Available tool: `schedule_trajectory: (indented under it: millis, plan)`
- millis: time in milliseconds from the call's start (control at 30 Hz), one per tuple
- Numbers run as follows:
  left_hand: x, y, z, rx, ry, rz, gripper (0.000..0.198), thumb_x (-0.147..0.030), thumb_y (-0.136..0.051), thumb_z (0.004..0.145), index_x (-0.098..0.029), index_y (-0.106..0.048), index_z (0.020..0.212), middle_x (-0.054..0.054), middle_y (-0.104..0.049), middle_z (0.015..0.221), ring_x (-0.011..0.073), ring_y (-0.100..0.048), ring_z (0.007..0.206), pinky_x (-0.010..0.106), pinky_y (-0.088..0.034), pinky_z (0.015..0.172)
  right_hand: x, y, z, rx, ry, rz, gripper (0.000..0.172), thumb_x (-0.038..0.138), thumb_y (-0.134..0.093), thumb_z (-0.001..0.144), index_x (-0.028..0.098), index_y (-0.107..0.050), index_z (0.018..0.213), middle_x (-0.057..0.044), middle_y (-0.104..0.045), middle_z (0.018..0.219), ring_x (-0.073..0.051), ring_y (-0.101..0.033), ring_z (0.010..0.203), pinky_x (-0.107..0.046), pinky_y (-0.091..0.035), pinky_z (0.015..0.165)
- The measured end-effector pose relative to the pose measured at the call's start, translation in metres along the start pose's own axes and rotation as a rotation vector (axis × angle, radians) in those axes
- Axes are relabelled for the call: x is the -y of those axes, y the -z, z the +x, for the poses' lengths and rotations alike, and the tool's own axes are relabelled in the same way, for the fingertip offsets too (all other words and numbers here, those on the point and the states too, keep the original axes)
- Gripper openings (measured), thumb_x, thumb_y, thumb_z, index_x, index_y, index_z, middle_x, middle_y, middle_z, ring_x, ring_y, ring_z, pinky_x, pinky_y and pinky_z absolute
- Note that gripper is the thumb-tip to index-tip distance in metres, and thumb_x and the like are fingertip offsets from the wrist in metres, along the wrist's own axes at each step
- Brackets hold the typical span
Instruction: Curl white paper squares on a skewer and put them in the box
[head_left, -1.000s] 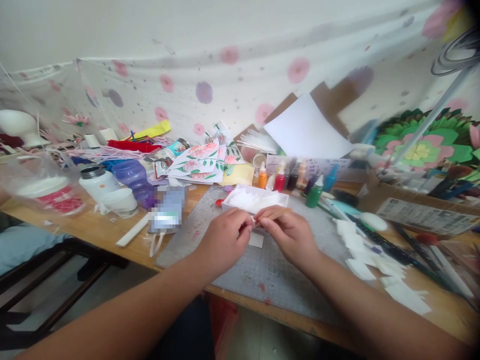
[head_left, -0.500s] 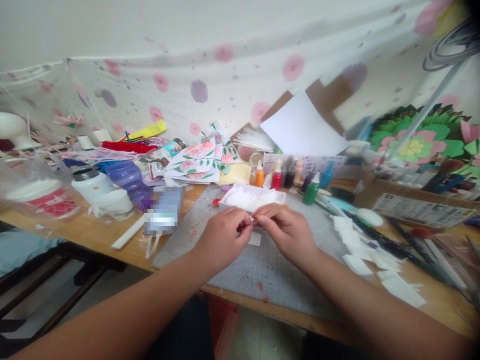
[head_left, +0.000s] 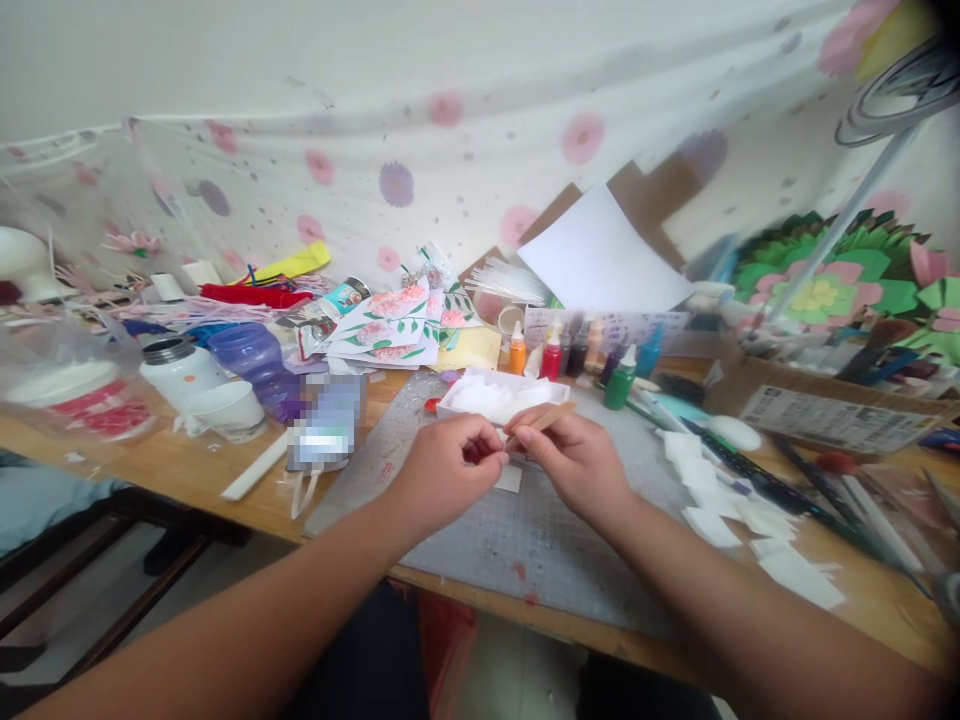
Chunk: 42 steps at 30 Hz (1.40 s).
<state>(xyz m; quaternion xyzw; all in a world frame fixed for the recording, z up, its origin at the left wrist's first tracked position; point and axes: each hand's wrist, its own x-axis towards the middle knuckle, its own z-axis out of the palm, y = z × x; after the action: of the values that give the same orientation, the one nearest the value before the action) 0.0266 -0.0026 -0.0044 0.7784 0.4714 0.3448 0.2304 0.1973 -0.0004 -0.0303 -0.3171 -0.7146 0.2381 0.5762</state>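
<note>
My left hand [head_left: 442, 465] and my right hand [head_left: 585, 460] meet at the fingertips over a grey cutting mat [head_left: 480, 555]. A slim, flat tan wooden stick [head_left: 556, 415] is pinched in my right fingers, its far end slanting up to the right. The left thumb and forefinger close together at the stick's lower tip; whatever tiny thing they pinch is too small to tell. Just behind both hands stands a white box [head_left: 448, 408] with fluffy white cotton-like stuffing [head_left: 487, 395]. Below the fingertips lies a small white card [head_left: 511, 479], partly covered.
Paint bottles, among them a green one [head_left: 622, 378] and a red one [head_left: 551, 355], stand behind the box. White paper pieces [head_left: 709, 480] lie right of the mat. Paper cup [head_left: 225, 410], jar [head_left: 184, 370] and bagged tub [head_left: 82, 400] are left; a cardboard box [head_left: 832, 400] of brushes is right.
The wooden stick in my right hand has tilted and shows more clearly. My left fingers have shifted slightly, with the thumb and forefinger a little lower. The view has moved a little.
</note>
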Motion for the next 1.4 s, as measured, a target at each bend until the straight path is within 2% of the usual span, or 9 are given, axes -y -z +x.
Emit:
schedule_trajectory:
  millis: [200, 467, 767, 933, 1033, 1100, 1200, 1267, 1400]
  plan:
    - [-0.002, -0.003, 0.001, -0.021, 0.006, -0.001, 0.013, -0.015, -0.054, 0.074, -0.019, -0.059, 0.062, -0.002, -0.060, 0.065, 0.0140, -0.053, 0.064, 0.026, -0.038, 0.061, 0.001, 0.000, 0.001, 0.003, 0.007, -0.044, 0.019, 0.026, -0.060, 0.088, 0.023, -0.063, 0.069, -0.003, -0.074, 0.077, -0.017, -0.070, 0.074, -0.031, -0.055, 0.070]
    - [0.002, 0.003, 0.006, -0.012, 0.130, -0.135, 0.011, -0.019, -0.053, 0.072, -0.018, -0.058, 0.062, -0.004, -0.054, 0.060, 0.0128, -0.048, 0.060, 0.024, -0.036, 0.057, 0.000, 0.001, 0.001, -0.034, -0.101, -0.052, 0.021, 0.032, -0.059, 0.087, 0.024, -0.064, 0.068, -0.002, -0.074, 0.073, -0.018, -0.069, 0.069, -0.032, -0.055, 0.066]
    - [0.033, 0.005, 0.017, -0.122, 0.283, -0.287, 0.007, -0.021, -0.050, 0.068, -0.019, -0.052, 0.062, -0.005, -0.049, 0.058, 0.0116, -0.048, 0.056, 0.022, -0.038, 0.054, -0.020, 0.016, 0.013, -0.245, -0.300, -0.091, 0.027, 0.045, -0.063, 0.083, 0.021, -0.066, 0.073, -0.006, -0.076, 0.075, -0.022, -0.074, 0.065, -0.034, -0.058, 0.060]
    - [0.048, 0.005, 0.029, -0.230, 0.327, -0.233, 0.010, -0.025, -0.047, 0.073, -0.020, -0.048, 0.065, -0.005, -0.048, 0.057, 0.0113, -0.049, 0.052, 0.021, -0.039, 0.050, -0.037, 0.025, 0.016, -0.353, -0.327, -0.132, 0.033, 0.050, -0.063, 0.082, 0.018, -0.068, 0.077, -0.008, -0.076, 0.074, -0.024, -0.074, 0.066, -0.036, -0.058, 0.062]
    - [0.051, 0.005, 0.037, -0.256, 0.305, -0.122, 0.012, -0.025, -0.046, 0.076, -0.020, -0.053, 0.068, -0.005, -0.049, 0.054, 0.0131, -0.051, 0.051, 0.022, -0.038, 0.048, -0.045, 0.026, 0.016, -0.373, -0.287, -0.153, 0.033, 0.052, -0.064, 0.081, 0.020, -0.069, 0.075, -0.008, -0.076, 0.076, -0.025, -0.073, 0.069, -0.040, -0.058, 0.067]
    - [0.049, 0.004, 0.039, -0.247, 0.257, -0.025, 0.015, -0.025, -0.048, 0.078, -0.019, -0.061, 0.071, -0.003, -0.055, 0.056, 0.0151, -0.054, 0.054, 0.024, -0.039, 0.051, -0.049, 0.025, 0.016, -0.361, -0.241, -0.167, 0.030, 0.052, -0.066, 0.079, 0.023, -0.069, 0.070, -0.008, -0.077, 0.082, -0.026, -0.073, 0.079, -0.045, -0.057, 0.077]
    - [0.044, 0.001, 0.037, -0.174, 0.149, 0.116, 0.023, -0.022, -0.054, 0.079, -0.022, -0.073, 0.091, 0.001, -0.070, 0.072, 0.0185, -0.061, 0.067, 0.029, -0.045, 0.064, -0.054, 0.025, 0.016, -0.341, -0.185, -0.187, 0.026, 0.049, -0.066, 0.079, 0.026, -0.071, 0.069, -0.008, -0.076, 0.096, -0.028, -0.070, 0.095, -0.051, -0.052, 0.092]
    - [0.041, 0.000, 0.034, -0.110, 0.085, 0.189, 0.031, -0.021, -0.056, 0.080, -0.026, -0.073, 0.106, 0.003, -0.075, 0.089, 0.0207, -0.065, 0.080, 0.032, -0.048, 0.074, -0.056, 0.026, 0.016, -0.354, -0.169, -0.201, 0.024, 0.047, -0.066, 0.080, 0.025, -0.073, 0.072, -0.009, -0.074, 0.101, -0.028, -0.067, 0.101, -0.052, -0.049, 0.096]
    - [0.036, 0.003, 0.028, -0.063, 0.031, 0.307, 0.032, -0.020, -0.054, 0.084, -0.026, -0.072, 0.110, 0.005, -0.075, 0.101, 0.0230, -0.067, 0.094, 0.034, -0.049, 0.083, -0.060, 0.029, 0.015, -0.422, -0.164, -0.221, 0.025, 0.045, -0.064, 0.083, 0.024, -0.074, 0.075, -0.010, -0.071, 0.098, -0.028, -0.063, 0.107, -0.051, -0.048, 0.097]
